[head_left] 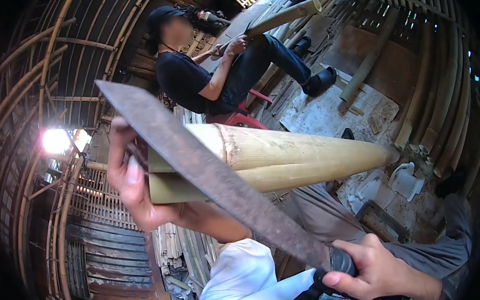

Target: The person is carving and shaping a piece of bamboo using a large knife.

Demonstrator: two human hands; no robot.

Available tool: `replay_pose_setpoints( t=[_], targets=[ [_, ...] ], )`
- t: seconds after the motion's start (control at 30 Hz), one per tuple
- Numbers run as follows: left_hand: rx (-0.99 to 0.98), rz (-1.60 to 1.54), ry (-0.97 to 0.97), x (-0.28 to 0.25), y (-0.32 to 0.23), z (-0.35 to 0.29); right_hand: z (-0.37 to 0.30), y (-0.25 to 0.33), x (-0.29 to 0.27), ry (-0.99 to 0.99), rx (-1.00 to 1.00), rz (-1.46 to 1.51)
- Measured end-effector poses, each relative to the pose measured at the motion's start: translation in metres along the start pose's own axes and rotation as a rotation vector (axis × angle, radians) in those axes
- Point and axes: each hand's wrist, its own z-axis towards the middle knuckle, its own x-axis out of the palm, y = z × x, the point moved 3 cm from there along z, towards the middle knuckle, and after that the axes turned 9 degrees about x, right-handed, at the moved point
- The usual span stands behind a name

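Note:
My right hand [376, 268] is closed round the dark handle of a machete [196, 158]. Its long, rust-brown blade slants up to the left, with the tip above my left hand. Behind the blade lies a thick, pale bamboo pole [301, 154], with a brown ring at a node and a lengthwise seam or split near its open end. My left hand [135, 184] grips that end, fingers curled round the rim and partly hidden by the blade. Whether the blade touches the bamboo I cannot tell. The pole's far end reaches down to the right, near the floor.
Across from me a person in dark clothes sits on a red stool [238, 122], holding another bamboo pole [281, 20]. More bamboo poles [443, 99] lean and lie at the right. White scraps [407, 181] litter the floor. A slatted bamboo wall [97, 197] stands left.

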Motion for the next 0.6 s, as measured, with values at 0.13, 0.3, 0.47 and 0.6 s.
replay_pose_setpoints(
  t=[0.13, 0.3, 0.47, 0.6],
  targets=[
    [-0.037, 0.052, 0.355, 0.005, 0.012, 0.021, -0.006, -0.022, -0.008, -0.096, 0.129, 0.155],
    [-0.158, -0.042, 0.359, 0.0, 0.033, 0.03, -0.026, -0.07, -0.02, -0.205, 0.376, 0.252],
    [-0.165, -0.037, 0.305, 0.013, 0.044, 0.046, -0.04, -0.102, -0.025, -0.303, 0.465, 0.396],
    [-0.119, 0.044, 0.291, 0.055, 0.053, 0.074, -0.052, -0.116, -0.028, -0.384, 0.476, 0.482]
  ],
)
